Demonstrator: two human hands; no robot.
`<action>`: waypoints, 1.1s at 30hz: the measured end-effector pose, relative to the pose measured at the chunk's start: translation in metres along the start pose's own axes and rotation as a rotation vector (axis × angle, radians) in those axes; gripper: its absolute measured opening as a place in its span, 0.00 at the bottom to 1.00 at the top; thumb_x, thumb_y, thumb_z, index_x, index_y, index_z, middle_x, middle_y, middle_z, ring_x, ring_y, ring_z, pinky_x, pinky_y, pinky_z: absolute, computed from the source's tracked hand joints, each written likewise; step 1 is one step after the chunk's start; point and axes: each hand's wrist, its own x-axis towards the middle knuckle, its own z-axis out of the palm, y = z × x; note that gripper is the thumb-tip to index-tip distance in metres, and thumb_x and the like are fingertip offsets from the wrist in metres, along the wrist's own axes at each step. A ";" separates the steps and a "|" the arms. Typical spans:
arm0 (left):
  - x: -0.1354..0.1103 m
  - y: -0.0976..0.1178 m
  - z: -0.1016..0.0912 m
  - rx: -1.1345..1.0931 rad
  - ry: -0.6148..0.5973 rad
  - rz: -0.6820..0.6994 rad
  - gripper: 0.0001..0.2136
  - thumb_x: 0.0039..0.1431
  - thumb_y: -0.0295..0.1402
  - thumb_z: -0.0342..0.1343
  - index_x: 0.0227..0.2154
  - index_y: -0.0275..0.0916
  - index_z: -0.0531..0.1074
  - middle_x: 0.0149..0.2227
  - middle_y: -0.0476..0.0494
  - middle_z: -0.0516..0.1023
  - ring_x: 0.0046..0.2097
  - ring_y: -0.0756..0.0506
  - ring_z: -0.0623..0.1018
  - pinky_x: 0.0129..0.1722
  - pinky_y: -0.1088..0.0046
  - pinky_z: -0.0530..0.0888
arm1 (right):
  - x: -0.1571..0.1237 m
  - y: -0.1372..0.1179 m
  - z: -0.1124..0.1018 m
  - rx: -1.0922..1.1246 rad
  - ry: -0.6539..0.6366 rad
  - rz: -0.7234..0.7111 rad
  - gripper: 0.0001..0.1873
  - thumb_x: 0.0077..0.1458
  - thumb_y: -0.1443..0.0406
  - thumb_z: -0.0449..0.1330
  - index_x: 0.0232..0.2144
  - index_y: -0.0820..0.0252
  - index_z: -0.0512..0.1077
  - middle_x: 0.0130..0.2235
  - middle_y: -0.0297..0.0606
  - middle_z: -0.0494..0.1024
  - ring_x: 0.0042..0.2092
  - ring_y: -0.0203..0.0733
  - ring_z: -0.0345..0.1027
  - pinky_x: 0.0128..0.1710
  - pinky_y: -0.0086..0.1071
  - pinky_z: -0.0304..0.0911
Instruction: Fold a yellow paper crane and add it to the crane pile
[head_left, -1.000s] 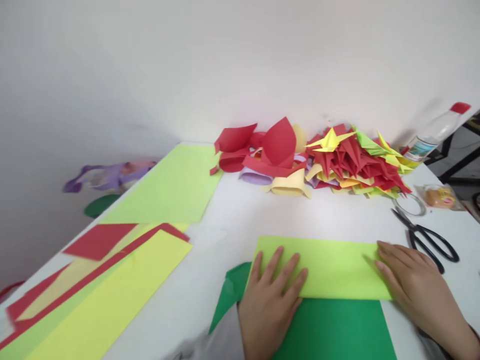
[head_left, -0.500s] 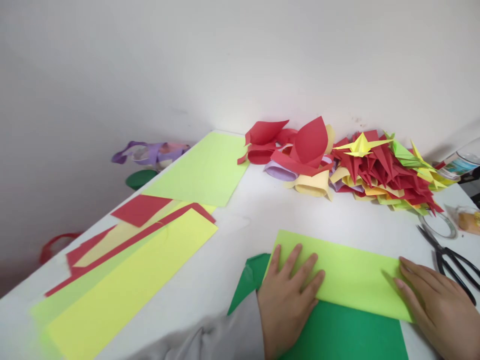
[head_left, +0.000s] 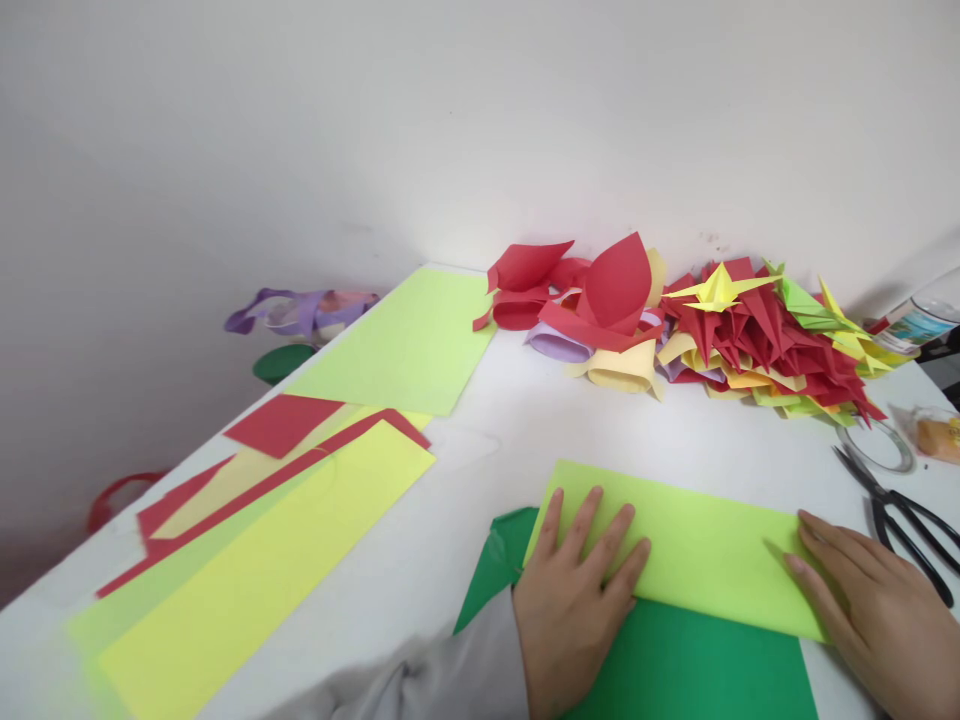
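A folded lime-green sheet of paper (head_left: 712, 545) lies at the lower right, over a dark green sheet (head_left: 697, 665). My left hand (head_left: 574, 590) rests flat on its left part with the fingers spread. At its right end is my right hand (head_left: 885, 600), with outstretched fingers and thumb touching the paper's edge. Beside my left wrist, a green folded paper piece (head_left: 499, 560) sticks out, partly hidden by the sleeve. Black-handled scissors (head_left: 892, 505) lie just beyond my right hand, blades partly open.
Yellow strips (head_left: 277, 570), red strips (head_left: 285, 425) and a large pale green sheet (head_left: 405, 340) cover the left side. Curled red paper pieces (head_left: 615, 285) and a heap of folded paper stars (head_left: 772, 335) stand by the wall. A tape roll (head_left: 877, 445) lies near the scissors.
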 end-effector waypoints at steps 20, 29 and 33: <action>-0.003 0.001 0.001 -0.033 -0.001 0.031 0.19 0.63 0.33 0.47 0.56 0.46 0.67 0.59 0.44 0.69 0.62 0.32 0.63 0.62 0.44 0.51 | -0.003 0.002 0.003 0.000 -0.018 -0.017 0.27 0.63 0.49 0.45 0.42 0.62 0.75 0.49 0.48 0.76 0.50 0.54 0.70 0.52 0.50 0.64; -0.003 0.000 0.003 -0.054 0.001 0.021 0.19 0.63 0.32 0.46 0.56 0.46 0.66 0.58 0.45 0.70 0.62 0.33 0.63 0.62 0.45 0.51 | 0.000 0.000 -0.001 -0.012 -0.007 -0.015 0.28 0.63 0.49 0.43 0.43 0.62 0.75 0.49 0.49 0.77 0.50 0.54 0.70 0.52 0.50 0.64; -0.003 0.000 0.003 -0.062 0.005 0.017 0.18 0.64 0.33 0.45 0.55 0.46 0.67 0.59 0.46 0.70 0.62 0.32 0.62 0.62 0.45 0.51 | 0.000 -0.001 -0.002 -0.005 -0.022 -0.014 0.28 0.63 0.49 0.44 0.43 0.62 0.75 0.49 0.48 0.77 0.50 0.54 0.70 0.52 0.50 0.65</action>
